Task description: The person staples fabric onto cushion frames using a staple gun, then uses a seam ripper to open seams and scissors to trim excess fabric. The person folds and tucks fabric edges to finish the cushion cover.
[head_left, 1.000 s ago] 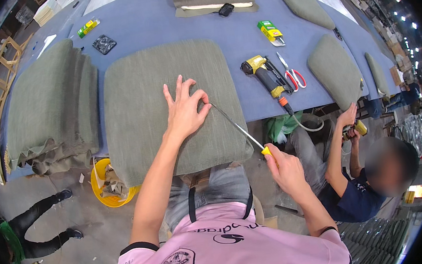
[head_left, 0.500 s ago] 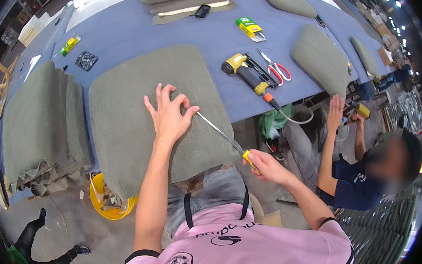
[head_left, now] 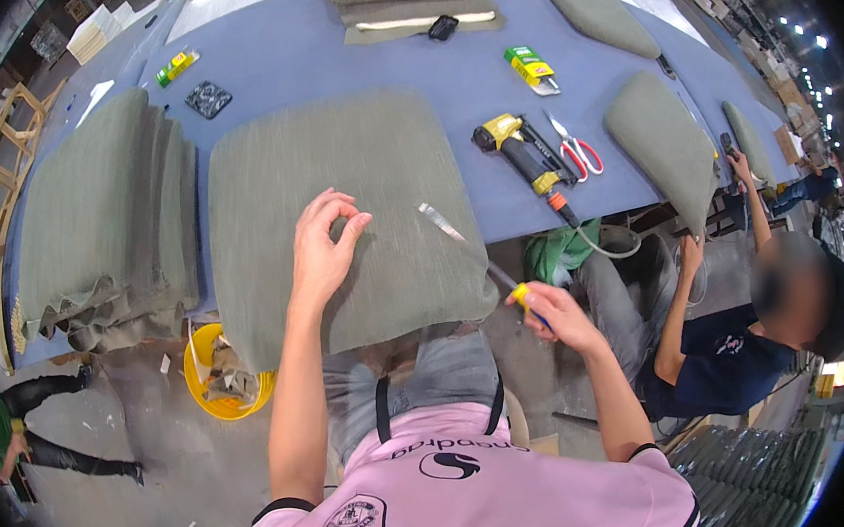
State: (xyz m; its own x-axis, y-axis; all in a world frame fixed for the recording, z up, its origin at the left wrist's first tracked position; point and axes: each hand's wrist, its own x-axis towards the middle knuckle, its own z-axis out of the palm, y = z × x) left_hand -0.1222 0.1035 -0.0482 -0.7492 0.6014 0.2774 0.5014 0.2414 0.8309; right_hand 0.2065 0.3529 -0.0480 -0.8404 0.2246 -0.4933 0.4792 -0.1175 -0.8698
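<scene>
While a square grey-green fabric cushion (head_left: 338,221) lay flat at the near edge of a long blue-topped worktable (head_left: 324,56), its near side overhanging the rim, the person's left hand (head_left: 325,247) rested on the cushion's middle, thumb and forefinger pinched together and the other fingers loosely curled. The right hand (head_left: 552,312), off the table's near edge to the right, was clenched around the yellow handle of a long, thin metal-bladed tool (head_left: 471,254), whose tip lay on the cushion's right part. Farther right on the table sat a yellow-and-black pneumatic stapler (head_left: 523,154) and red-handled scissors (head_left: 578,149). A stack of grey-green fabric covers (head_left: 97,222) lay at the left, and a yellow plastic bucket (head_left: 216,372) stood on the floor below. A co-worker in a dark shirt (head_left: 722,368) crouched at the right, reaching up to another cushion (head_left: 662,142).
</scene>
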